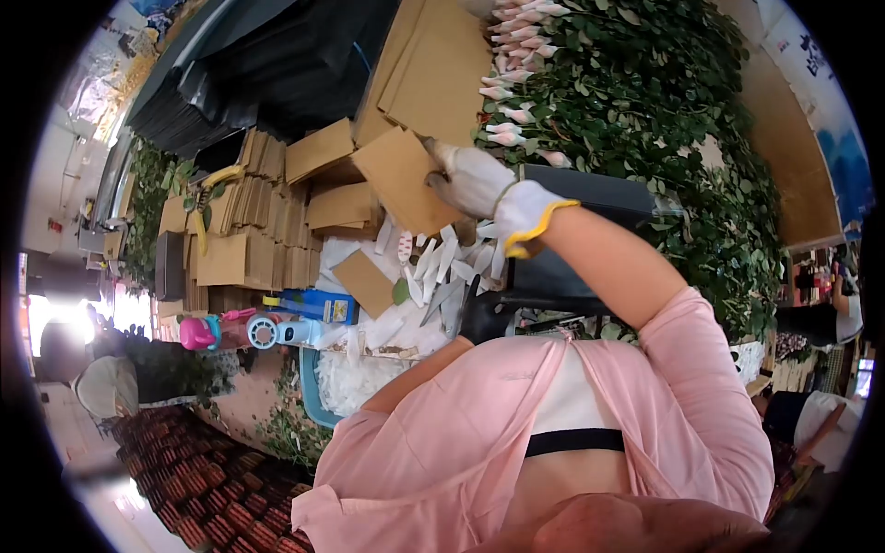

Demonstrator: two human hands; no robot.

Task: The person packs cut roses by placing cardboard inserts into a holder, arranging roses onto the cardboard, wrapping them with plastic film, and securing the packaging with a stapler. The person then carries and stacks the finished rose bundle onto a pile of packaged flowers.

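Note:
My right hand (475,175), in a white glove with a yellow-edged cuff, is closed on the edge of a flat brown cardboard piece (406,180). The card is tilted above the work surface. Low and close to my body is my left hand (484,313), in a black glove; its fingers blend into dark things behind it, so their pose is unclear. A grey pointed blade (444,300) lies beside it. Another brown card (364,282) rests on white wrapping. Several white strips (430,263) are scattered between the two hands.
Stacks of folded cardboard (263,207) stand at left, near black sheets (277,64). Wrapped pale roses (521,78) with leafy stems (636,101) fill the right. A blue box (318,306), small fan (277,332) and blue tub (313,392) are left of my body.

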